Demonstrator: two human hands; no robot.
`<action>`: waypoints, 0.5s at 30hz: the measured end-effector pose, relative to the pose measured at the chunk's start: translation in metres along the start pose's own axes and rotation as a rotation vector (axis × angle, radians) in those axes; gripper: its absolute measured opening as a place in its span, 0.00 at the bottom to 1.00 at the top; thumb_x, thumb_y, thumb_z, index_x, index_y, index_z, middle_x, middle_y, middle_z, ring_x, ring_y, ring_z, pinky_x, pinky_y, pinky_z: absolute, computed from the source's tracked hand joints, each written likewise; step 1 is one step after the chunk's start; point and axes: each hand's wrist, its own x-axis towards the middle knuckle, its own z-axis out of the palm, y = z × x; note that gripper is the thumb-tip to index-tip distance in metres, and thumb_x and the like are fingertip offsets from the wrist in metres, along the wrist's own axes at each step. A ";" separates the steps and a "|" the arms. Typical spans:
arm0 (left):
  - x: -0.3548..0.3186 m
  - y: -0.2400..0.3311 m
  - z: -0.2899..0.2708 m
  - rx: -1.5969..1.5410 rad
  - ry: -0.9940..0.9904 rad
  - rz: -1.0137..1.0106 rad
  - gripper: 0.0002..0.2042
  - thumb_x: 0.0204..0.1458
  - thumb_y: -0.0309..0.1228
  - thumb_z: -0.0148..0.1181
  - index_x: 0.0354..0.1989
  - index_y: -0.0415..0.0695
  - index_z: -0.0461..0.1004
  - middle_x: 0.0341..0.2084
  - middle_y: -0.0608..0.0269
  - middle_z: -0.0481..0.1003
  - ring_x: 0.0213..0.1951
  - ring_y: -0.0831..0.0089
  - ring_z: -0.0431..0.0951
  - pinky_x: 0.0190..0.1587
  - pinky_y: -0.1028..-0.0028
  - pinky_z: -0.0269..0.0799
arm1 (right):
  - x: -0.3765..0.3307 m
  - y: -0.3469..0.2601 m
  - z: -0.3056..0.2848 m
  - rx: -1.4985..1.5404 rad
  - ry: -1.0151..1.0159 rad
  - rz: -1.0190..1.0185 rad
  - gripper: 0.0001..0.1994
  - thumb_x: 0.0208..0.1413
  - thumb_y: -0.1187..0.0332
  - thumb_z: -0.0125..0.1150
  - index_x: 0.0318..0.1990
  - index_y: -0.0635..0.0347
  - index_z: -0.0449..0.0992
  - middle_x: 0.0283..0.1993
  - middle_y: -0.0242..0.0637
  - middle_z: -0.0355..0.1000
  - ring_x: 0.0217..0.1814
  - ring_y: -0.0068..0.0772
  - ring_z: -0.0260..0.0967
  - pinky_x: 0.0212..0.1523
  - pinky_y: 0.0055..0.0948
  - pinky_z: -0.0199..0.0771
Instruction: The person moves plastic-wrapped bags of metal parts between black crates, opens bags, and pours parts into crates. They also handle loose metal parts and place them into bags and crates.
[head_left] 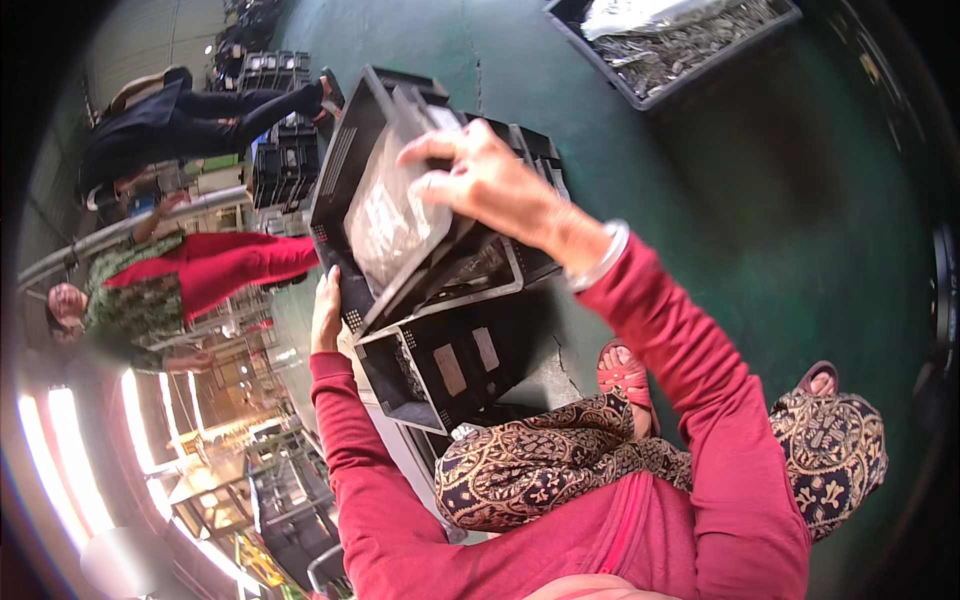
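Observation:
A tilted black plastic crate (pixel 337 170) rests over a stack of crates in front of me. Inside it lies a clear plastic bag (pixel 385 215) with pale contents that I cannot make out. My left hand (pixel 326 308) grips the crate's near left corner from outside. Over the bag and the crate's right side reaches my right hand (pixel 485 185), its thumb and forefinger apart; its other fingers are partly hidden. Under the tilted crate, another crate shows dark loose pieces (pixel 478 262).
Lower in the stack, a black crate (pixel 425 385) bears pale labels. At the upper right, a crate (pixel 640 98) on the green floor (pixel 720 230) holds metal-looking pieces and a plastic bag. Two people (pixel 215 270) (pixel 190 120) stand to the left near stacked black crates (pixel 285 172).

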 end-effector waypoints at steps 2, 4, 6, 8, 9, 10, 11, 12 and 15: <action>-0.013 -0.007 -0.023 -0.141 0.097 -0.097 0.14 0.57 0.42 0.56 0.41 0.42 0.74 0.33 0.68 0.73 0.33 0.77 0.73 0.37 0.74 0.71 | 0.025 -0.007 -0.002 0.073 -0.114 -0.053 0.23 0.47 0.61 0.65 0.49 0.63 0.75 0.42 0.41 0.69 0.39 0.26 0.64 0.42 0.24 0.66; -0.021 0.043 0.027 -0.300 0.076 -0.113 0.13 0.54 0.42 0.58 0.37 0.45 0.74 0.28 0.69 0.74 0.28 0.77 0.74 0.33 0.75 0.71 | 0.050 0.008 -0.019 -0.062 -0.024 -0.178 0.24 0.45 0.58 0.65 0.50 0.62 0.76 0.46 0.42 0.73 0.42 0.31 0.70 0.47 0.26 0.69; -0.030 0.085 0.029 -0.418 0.043 -0.140 0.12 0.54 0.42 0.57 0.37 0.46 0.75 0.28 0.69 0.75 0.29 0.77 0.75 0.34 0.75 0.72 | 0.068 0.010 -0.027 -0.179 0.098 -0.234 0.26 0.45 0.55 0.63 0.52 0.57 0.76 0.50 0.46 0.75 0.49 0.41 0.74 0.54 0.32 0.70; -0.039 0.080 0.012 -0.408 0.014 -0.146 0.11 0.54 0.42 0.57 0.35 0.48 0.74 0.28 0.68 0.75 0.30 0.76 0.76 0.36 0.75 0.74 | 0.078 0.013 -0.032 -0.328 0.188 -0.202 0.29 0.44 0.55 0.58 0.57 0.54 0.72 0.53 0.52 0.72 0.55 0.48 0.70 0.58 0.35 0.66; -0.046 0.071 0.015 -0.446 -0.007 -0.280 0.08 0.54 0.40 0.56 0.33 0.49 0.73 0.28 0.68 0.74 0.29 0.75 0.76 0.34 0.74 0.74 | 0.077 0.007 -0.034 -0.330 0.224 -0.134 0.31 0.44 0.55 0.55 0.59 0.53 0.70 0.55 0.54 0.70 0.58 0.52 0.67 0.60 0.35 0.63; -0.076 0.080 0.037 -0.443 0.026 -0.204 0.07 0.53 0.38 0.56 0.34 0.49 0.73 0.28 0.69 0.74 0.30 0.75 0.76 0.32 0.72 0.75 | 0.079 0.009 -0.037 -0.342 0.256 -0.113 0.32 0.44 0.54 0.55 0.60 0.52 0.68 0.54 0.54 0.71 0.58 0.54 0.66 0.61 0.38 0.62; -0.097 0.068 0.046 -0.428 0.036 -0.262 0.07 0.52 0.37 0.58 0.35 0.49 0.73 0.29 0.69 0.74 0.31 0.74 0.77 0.33 0.70 0.75 | 0.083 0.010 -0.036 -0.346 0.286 -0.099 0.34 0.44 0.53 0.55 0.62 0.51 0.66 0.53 0.55 0.71 0.59 0.55 0.66 0.63 0.40 0.60; -0.122 0.058 0.054 -0.539 -0.020 -0.304 0.08 0.52 0.37 0.59 0.36 0.49 0.73 0.31 0.67 0.75 0.34 0.73 0.77 0.34 0.69 0.76 | 0.085 0.007 -0.032 -0.381 0.278 -0.045 0.36 0.44 0.53 0.54 0.64 0.51 0.62 0.53 0.55 0.71 0.61 0.57 0.63 0.64 0.46 0.56; -0.192 0.056 0.098 -0.859 -0.104 -0.422 0.14 0.54 0.37 0.60 0.45 0.43 0.71 0.38 0.60 0.77 0.42 0.64 0.79 0.45 0.59 0.77 | 0.095 0.009 -0.017 -0.626 0.330 0.080 0.44 0.44 0.48 0.56 0.70 0.50 0.48 0.61 0.54 0.61 0.69 0.60 0.47 0.63 0.65 0.45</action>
